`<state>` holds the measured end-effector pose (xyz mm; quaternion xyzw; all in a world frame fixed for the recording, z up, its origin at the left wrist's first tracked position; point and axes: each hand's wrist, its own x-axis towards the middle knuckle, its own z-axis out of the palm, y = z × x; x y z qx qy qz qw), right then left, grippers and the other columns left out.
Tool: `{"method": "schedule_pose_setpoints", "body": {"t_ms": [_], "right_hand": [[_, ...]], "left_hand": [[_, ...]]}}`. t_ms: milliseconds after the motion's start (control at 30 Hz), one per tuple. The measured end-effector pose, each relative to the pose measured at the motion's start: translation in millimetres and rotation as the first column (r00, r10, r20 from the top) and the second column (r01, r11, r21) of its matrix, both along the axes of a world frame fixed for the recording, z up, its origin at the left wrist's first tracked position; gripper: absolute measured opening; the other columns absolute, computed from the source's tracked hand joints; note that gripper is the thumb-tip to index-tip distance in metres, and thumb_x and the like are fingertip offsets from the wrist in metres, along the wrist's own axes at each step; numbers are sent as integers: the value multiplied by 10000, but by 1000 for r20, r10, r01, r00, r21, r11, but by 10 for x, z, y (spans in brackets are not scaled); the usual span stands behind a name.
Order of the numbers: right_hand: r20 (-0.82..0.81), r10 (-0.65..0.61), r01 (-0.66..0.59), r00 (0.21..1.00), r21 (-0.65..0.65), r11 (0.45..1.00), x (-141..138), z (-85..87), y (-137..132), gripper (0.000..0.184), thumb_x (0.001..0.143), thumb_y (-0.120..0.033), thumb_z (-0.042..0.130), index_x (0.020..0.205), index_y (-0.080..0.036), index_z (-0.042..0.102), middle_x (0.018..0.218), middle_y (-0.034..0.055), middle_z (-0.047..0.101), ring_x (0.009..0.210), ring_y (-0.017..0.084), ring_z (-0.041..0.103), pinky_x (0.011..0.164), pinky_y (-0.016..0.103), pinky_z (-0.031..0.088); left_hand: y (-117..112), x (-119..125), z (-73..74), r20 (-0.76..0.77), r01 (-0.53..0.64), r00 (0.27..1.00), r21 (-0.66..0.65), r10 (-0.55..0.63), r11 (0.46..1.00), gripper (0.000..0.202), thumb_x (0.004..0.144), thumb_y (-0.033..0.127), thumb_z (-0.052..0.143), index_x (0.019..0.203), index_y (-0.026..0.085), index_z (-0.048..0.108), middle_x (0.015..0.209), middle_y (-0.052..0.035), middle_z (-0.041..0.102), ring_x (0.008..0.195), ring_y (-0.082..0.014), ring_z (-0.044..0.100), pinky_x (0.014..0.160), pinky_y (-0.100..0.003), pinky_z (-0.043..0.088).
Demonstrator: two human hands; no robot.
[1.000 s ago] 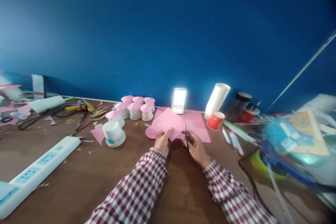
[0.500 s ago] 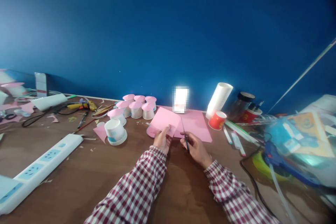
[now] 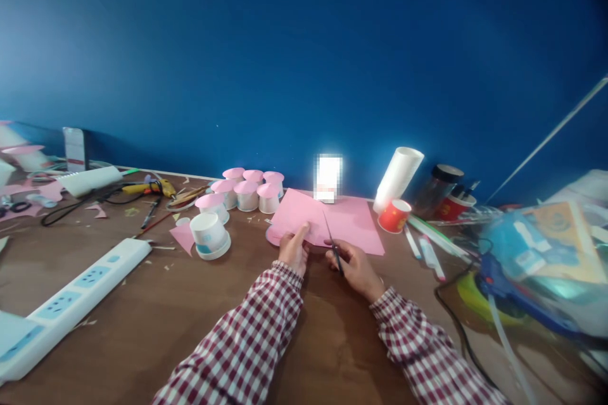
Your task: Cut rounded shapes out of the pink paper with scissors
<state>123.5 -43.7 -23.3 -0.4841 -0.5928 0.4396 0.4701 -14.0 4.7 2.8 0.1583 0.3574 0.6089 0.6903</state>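
My left hand [image 3: 293, 249] pinches the near edge of a pink paper sheet [image 3: 297, 212], lifted a little off the brown table [image 3: 156, 316]. My right hand [image 3: 354, 264] grips a pair of scissors [image 3: 332, 244], blades pointing away from me into the pink paper. A larger pink sheet [image 3: 354, 221] lies flat underneath. Both sleeves are red and white check.
Several upturned paper cups with pink tops [image 3: 247, 193] stand behind; one white cup [image 3: 208, 235] sits alone to the left. A white power strip [image 3: 71, 300] lies at left. A red cup [image 3: 394, 215], white roll [image 3: 398, 178], markers [image 3: 425, 247] and cluttered plastic bags [image 3: 536, 259] fill the right.
The pink sheet has turned in my left hand and the scissors tip has shifted slightly left into it. Both hands stay in the same spot.
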Motion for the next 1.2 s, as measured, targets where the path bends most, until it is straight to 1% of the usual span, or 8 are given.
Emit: {"method": "schedule_pose_setpoints", "body": {"t_ms": [133, 267, 400, 567, 700, 933, 1200], "right_hand": [[-62, 36, -40, 997, -58, 998, -15, 25, -10, 472, 801, -405, 610, 1166, -109, 570, 657, -11, 530, 567, 109, 475, 529, 243, 430], [-34, 38, -40, 999, -53, 998, -40, 97, -31, 469, 801, -414, 599, 1139, -89, 583, 626, -17, 526, 555, 108, 478, 534, 253, 438], [3, 32, -32, 999, -41, 999, -47, 138, -45, 460, 801, -416, 593, 1124, -89, 595, 619, -13, 541, 554, 114, 499, 545, 264, 456], [20, 36, -35, 999, -24, 999, -37, 101, -34, 445, 806, -417, 596, 1124, -105, 601, 621, -10, 551, 551, 116, 505, 540, 259, 460], [11, 44, -44, 999, -31, 999, -32, 75, -25, 437, 809, -408, 600, 1127, -108, 600, 634, -9, 553, 553, 114, 503, 545, 257, 459], [15, 35, -35, 999, -25, 999, -32, 94, -32, 441, 803, -413, 603, 1120, -106, 604, 626, -9, 558, 547, 116, 504, 543, 258, 460], [-4, 23, -24, 1000, -40, 999, -47, 109, -44, 448, 795, -412, 612, 1117, -100, 600, 624, -8, 546, 548, 113, 501, 532, 255, 463]], "left_hand": [[-20, 21, 17, -20, 10, 1000, 0, -10, 1000, 183, 608, 170, 769, 712, 92, 640, 697, -62, 689, 577, -105, 624, 477, -172, 465], [-7, 21, -1, -30, 4, 1000, 23, -4, 1000, 214, 592, 201, 783, 701, 90, 636, 641, -49, 671, 540, -104, 609, 480, -185, 467], [11, 21, -34, -29, -7, 1000, 36, 8, 999, 232, 574, 206, 793, 686, 95, 623, 632, -42, 665, 545, -108, 611, 498, -193, 474], [17, 27, -60, -15, -2, 1000, 49, 2, 999, 222, 586, 197, 782, 706, 93, 626, 659, -55, 676, 574, -125, 628, 516, -207, 486], [10, 26, -47, -2, 6, 1000, 46, -6, 999, 202, 600, 185, 772, 701, 96, 622, 652, -53, 674, 572, -124, 630, 531, -205, 501], [9, 24, -31, 2, 2, 1000, 29, -2, 1000, 190, 598, 161, 768, 696, 96, 620, 644, -39, 667, 552, -105, 614, 498, -190, 484], [8, 21, -39, -17, 23, 1000, 29, -23, 999, 214, 586, 178, 780, 694, 94, 616, 632, -38, 657, 545, -115, 618, 485, -193, 476]]}}
